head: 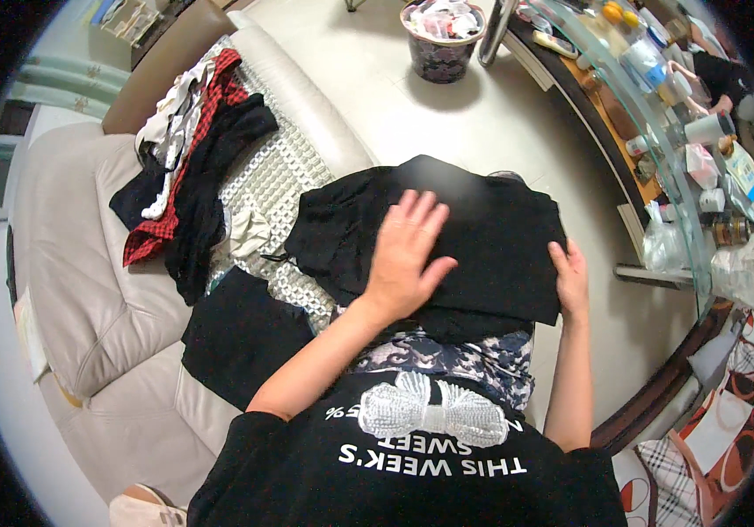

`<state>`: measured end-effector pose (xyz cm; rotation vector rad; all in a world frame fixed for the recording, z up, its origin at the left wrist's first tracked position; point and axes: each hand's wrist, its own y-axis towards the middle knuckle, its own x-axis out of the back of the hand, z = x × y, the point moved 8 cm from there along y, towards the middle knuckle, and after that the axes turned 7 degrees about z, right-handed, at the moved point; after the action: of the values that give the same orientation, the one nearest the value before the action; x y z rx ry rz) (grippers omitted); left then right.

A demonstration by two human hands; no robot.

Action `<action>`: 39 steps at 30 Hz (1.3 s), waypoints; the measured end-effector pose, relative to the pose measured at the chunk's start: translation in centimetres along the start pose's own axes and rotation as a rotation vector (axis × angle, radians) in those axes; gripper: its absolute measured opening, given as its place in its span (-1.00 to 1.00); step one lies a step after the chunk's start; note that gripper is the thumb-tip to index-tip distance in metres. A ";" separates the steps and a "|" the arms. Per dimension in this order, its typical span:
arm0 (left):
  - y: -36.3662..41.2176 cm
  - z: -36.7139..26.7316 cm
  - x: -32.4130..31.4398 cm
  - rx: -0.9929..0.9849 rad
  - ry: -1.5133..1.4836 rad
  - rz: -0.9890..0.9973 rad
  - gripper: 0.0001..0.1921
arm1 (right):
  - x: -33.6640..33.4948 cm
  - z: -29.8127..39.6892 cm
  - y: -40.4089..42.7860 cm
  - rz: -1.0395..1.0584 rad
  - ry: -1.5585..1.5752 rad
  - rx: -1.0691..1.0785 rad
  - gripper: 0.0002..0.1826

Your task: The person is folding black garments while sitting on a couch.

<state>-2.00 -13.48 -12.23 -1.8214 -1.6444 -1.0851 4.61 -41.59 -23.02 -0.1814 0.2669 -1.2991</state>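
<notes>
A black cloth garment [489, 257] lies spread over my lap, its surface mostly smooth with creases at its left end. My left hand [410, 253] rests flat on the middle of it, palm down, thumb apart from the fingers. At the garment's right edge, my right hand [571, 280] pinches the cloth between thumb and fingers. A thin dark cord [278, 257] sticks out at the left end. Under the garment, patterned fabric [443, 356] covers my thighs. Another black cloth piece [248, 336] lies on the sofa beside my left forearm.
Heaped clothes, with a red-and-black checked one [219, 92], lie on the woven seat cover [285, 158] of a beige leather sofa [60, 244]. A filled waste bin [443, 62] stands ahead. To the right curves a glass-topped table [670, 165] crowded with bottles and packets; patterned cushions [713, 421] lie nearer.
</notes>
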 end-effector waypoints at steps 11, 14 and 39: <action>1.0 -3.3 -8.3 -0.072 -0.017 0.213 -0.08 | 4.6 6.7 -4.8 -0.119 0.092 0.058 -0.65; 1.0 -3.6 -8.9 -0.088 -0.086 0.201 -0.09 | 5.2 7.1 -5.9 -0.282 0.164 -0.005 -0.58; -3.0 2.4 -4.5 0.148 -1.092 0.010 -0.55 | -13.0 8.2 1.9 0.146 -0.012 0.016 -0.71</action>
<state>-4.18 -13.86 -17.69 -2.4784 -2.1378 0.1654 5.64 -28.72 -14.51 -0.1533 0.2552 -1.1549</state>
